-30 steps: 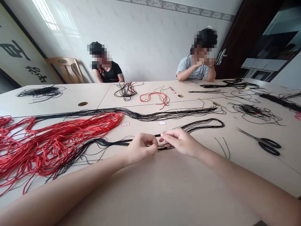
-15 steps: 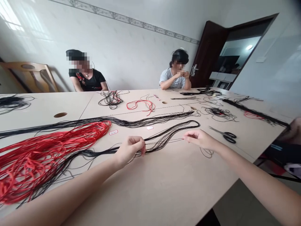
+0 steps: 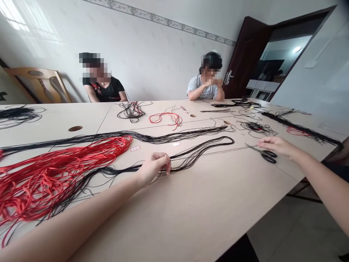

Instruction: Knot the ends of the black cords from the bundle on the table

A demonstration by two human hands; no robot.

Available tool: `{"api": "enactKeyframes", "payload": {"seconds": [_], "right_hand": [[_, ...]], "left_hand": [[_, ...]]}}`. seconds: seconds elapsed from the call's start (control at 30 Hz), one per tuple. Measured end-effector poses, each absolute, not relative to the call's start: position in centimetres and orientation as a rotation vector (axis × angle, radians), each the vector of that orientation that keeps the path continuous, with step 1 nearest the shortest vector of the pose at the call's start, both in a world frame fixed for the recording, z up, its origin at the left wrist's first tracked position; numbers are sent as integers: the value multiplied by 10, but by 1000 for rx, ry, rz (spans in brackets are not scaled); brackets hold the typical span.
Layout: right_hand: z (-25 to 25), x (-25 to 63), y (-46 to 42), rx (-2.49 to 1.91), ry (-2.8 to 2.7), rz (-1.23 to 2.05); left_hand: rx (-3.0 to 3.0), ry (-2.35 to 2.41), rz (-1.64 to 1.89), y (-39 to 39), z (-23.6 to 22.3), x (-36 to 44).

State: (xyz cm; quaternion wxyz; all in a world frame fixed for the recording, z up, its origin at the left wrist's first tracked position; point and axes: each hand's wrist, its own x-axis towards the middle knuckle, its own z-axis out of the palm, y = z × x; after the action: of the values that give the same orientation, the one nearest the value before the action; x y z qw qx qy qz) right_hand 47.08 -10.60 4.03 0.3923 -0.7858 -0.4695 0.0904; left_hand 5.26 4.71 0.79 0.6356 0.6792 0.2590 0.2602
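Note:
My left hand [image 3: 156,167] is closed in a pinch on a bundle of black cords [image 3: 191,159], which loops out to the right and trails off to the left over the table. Farther right, my right hand [image 3: 276,146] is closed with its fingertips on a thin black cord [image 3: 225,150]. This cord is stretched nearly straight between the two hands, a little above the table. Scissors [image 3: 265,155] with black handles lie on the table just below my right hand. Left of my left hand spreads a large heap of red cords [image 3: 54,176].
Another long black cord bundle [image 3: 163,137] lies beyond my hands. Small tangles of black cord [image 3: 256,127] and a red cord [image 3: 166,117] are scattered farther back on the table [image 3: 174,218]. Two people [image 3: 105,89] sit across, one with raised hands [image 3: 214,83].
My right hand has moved right and away from my left hand, drawing the thin cord out longer, and is now over by the scissors. My left hand keeps its hold on the bundle.

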Motion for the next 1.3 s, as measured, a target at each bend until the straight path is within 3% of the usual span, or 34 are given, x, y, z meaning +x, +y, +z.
{"api": "enactKeyframes", "payload": {"seconds": [0.2,0.6,0.97,1.3], "right_hand": [[50,449,-80,-2013,-1390,207],[30,243,-28,-1272,-1941,653],[1,241,-32,-1231,-1925,657],[-2,240,-34,-1205,-1989,457]], "left_hand": [[1582,616,565,46,3,55],[1590,583,534,40,3,56],[1600,608,454,35,4,59],[1649,649,477,37,8,58]]}}
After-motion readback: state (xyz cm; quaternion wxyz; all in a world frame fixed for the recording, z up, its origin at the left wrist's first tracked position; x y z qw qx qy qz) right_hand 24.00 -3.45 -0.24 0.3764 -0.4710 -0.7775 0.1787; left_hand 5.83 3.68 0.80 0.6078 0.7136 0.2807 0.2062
